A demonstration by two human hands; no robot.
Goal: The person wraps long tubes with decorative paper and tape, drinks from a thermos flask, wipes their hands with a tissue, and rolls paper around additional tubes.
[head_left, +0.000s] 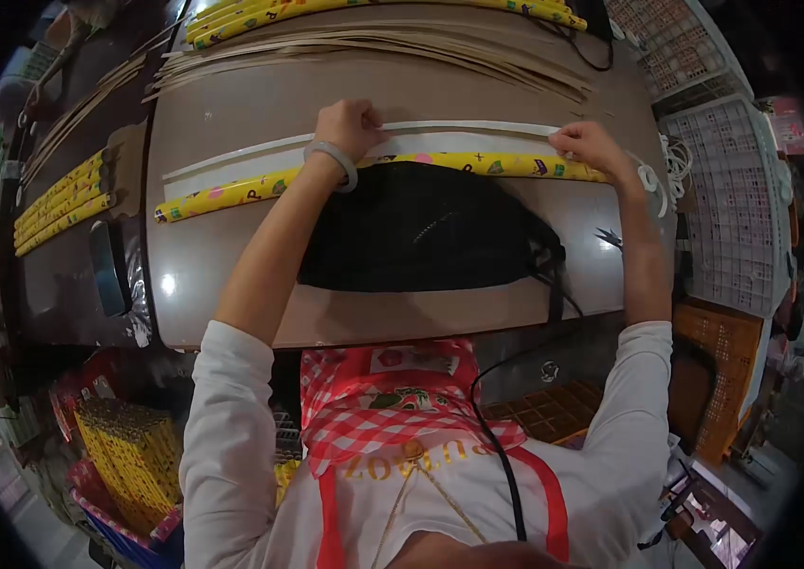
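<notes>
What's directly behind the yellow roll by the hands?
A white sheet, with left hand and right hand at its far edge. What's beneath it is covered.

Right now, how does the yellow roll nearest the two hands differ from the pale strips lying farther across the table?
Colour: the yellow roll is bright and patterned; the pale strips are plain.
Number: the roll is single; the strips are many, loosely spread.
Thickness: the roll is thick; each strip is thin.
Shared: both are long and stretch across the same table.
</notes>
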